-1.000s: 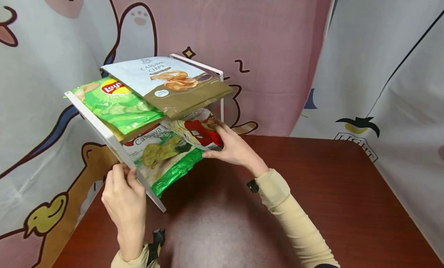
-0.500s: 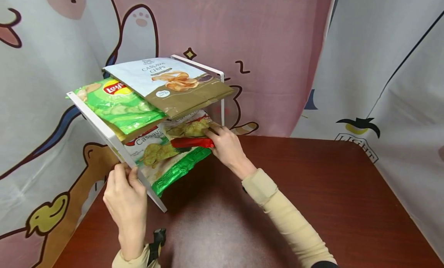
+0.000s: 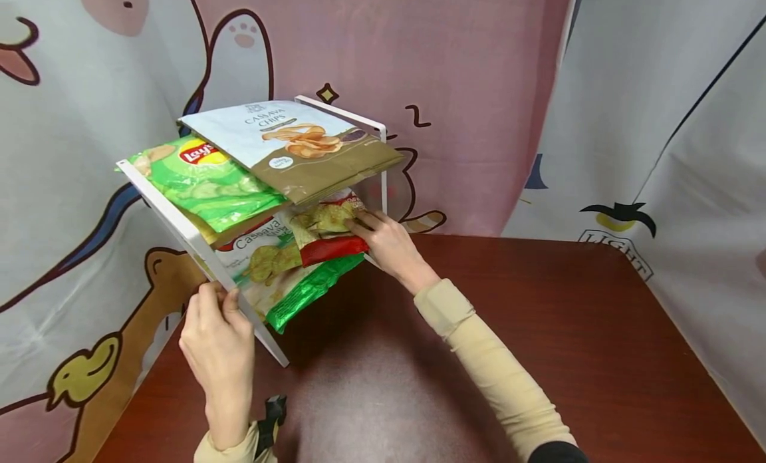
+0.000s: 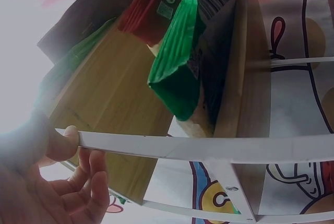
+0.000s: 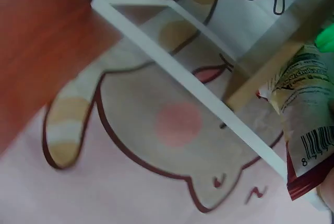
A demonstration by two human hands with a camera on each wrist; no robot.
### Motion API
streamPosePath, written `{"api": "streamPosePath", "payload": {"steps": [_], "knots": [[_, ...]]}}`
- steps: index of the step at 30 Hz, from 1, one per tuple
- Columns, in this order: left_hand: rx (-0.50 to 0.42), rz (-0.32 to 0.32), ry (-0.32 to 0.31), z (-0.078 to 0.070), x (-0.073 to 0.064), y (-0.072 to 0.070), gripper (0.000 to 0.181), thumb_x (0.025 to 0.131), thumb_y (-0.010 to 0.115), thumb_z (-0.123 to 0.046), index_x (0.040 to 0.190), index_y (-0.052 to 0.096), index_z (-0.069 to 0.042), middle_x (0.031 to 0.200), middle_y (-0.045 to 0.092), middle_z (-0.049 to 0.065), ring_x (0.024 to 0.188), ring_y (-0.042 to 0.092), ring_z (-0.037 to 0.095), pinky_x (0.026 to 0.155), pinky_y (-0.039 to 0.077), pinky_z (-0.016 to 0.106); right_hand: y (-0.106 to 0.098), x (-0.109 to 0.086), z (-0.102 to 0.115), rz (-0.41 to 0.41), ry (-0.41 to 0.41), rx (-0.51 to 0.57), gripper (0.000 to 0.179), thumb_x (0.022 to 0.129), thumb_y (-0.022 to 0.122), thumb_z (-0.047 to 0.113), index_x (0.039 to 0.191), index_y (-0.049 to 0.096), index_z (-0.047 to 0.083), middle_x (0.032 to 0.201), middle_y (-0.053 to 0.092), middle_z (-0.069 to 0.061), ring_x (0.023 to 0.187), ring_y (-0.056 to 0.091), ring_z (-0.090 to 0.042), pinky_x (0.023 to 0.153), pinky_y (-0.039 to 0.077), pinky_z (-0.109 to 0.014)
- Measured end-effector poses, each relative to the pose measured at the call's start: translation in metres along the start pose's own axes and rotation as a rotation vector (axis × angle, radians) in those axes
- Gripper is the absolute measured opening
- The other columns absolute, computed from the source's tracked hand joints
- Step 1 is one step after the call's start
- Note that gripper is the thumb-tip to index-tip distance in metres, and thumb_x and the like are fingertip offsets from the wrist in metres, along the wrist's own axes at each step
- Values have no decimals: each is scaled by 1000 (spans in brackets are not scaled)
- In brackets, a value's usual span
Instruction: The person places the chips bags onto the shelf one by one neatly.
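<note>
A two-tier rack with a white frame (image 3: 158,207) and wooden shelves stands tilted toward me in the head view. My left hand (image 3: 218,356) grips its near left post; in the left wrist view the thumb lies over the white bar (image 4: 209,148) and the fingers curl below. On the lower shelf, my right hand (image 3: 395,250) holds the right side of a small red-and-yellow chip bag (image 3: 332,249). That bag overlaps a larger green-edged cassava chip bag (image 3: 317,293). Its barcoded back (image 5: 313,130) shows at the right wrist view's edge, where most of the hand is hidden.
Across the upper shelf lie a green Lay's bag (image 3: 212,183) and a white-and-gold cassava chips bag (image 3: 299,144), the latter overlapping the former. The rack stands on a dark red-brown table (image 3: 568,343). Behind hangs a printed cloth (image 3: 473,117).
My right hand has shifted slightly left, and the small bag has turned from its red, white-labelled side to its yellow chip picture, lying lower over the green-edged bag. The left hand stays on the post.
</note>
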State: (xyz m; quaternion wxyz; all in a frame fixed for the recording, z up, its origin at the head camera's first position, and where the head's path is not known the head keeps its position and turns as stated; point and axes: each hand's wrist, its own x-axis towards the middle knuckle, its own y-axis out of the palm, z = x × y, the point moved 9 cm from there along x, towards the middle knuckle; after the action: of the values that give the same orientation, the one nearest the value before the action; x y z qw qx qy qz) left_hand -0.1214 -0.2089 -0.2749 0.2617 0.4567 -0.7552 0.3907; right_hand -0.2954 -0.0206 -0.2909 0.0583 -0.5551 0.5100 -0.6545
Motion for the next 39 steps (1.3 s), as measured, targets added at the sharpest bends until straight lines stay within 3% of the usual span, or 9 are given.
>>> {"api": "streamPosePath", "payload": {"steps": [5,8,17,23,32,34,36,39], "knots": [[8,10,5,0,-1,1,25,93,58,-16,86,54,8,72,52,22,59,50,41,54,36,51,-3,-3,-20,-72,174,179,37,82,64,-6,116,68,7,117,68,-14,104,67,-27,89,53,-37],[6,9,0,1,-1,1,25,93,58,-16,87,55,8,73,52,22,60,50,41,54,36,51,-5,1,-23,-111,201,222,41,81,59,-11,118,67,6,118,68,-14,104,67,-28,88,53,-37],[-7,0,0,1,-2,3,22,91,60,-13,86,55,8,72,52,22,60,50,42,54,35,53,16,12,1,-1,11,50,47,82,60,-8,125,63,11,126,63,-10,116,58,-25,95,49,-33],[8,11,5,1,-1,2,24,92,59,-15,85,53,8,72,52,23,60,50,42,54,36,52,27,1,2,153,-16,30,51,82,58,-7,128,61,15,130,62,-6,124,55,-24,95,49,-34],[14,8,2,1,-1,1,21,92,59,-12,86,54,8,72,52,23,60,51,42,53,37,51,33,-11,8,355,-67,-12,61,84,58,-2,141,46,16,146,46,-7,137,41,-29,110,35,-45],[8,4,0,1,-1,2,21,92,59,-12,86,54,8,73,53,23,60,51,42,54,37,52,32,-12,8,371,-61,-1,65,83,59,-4,142,45,17,148,44,-7,138,41,-29,106,40,-44],[4,2,-1,2,-1,2,20,92,60,-11,87,55,8,73,53,22,60,51,42,54,36,52,31,-13,7,377,-54,12,68,82,59,-7,143,44,17,149,43,-7,137,42,-28,94,50,-38],[-2,-5,-4,2,-2,2,20,92,60,-11,87,56,8,73,53,22,61,51,42,54,36,52,30,-14,6,361,-57,14,67,83,57,-10,143,45,19,148,44,-6,134,46,-26,72,54,-34]]}}
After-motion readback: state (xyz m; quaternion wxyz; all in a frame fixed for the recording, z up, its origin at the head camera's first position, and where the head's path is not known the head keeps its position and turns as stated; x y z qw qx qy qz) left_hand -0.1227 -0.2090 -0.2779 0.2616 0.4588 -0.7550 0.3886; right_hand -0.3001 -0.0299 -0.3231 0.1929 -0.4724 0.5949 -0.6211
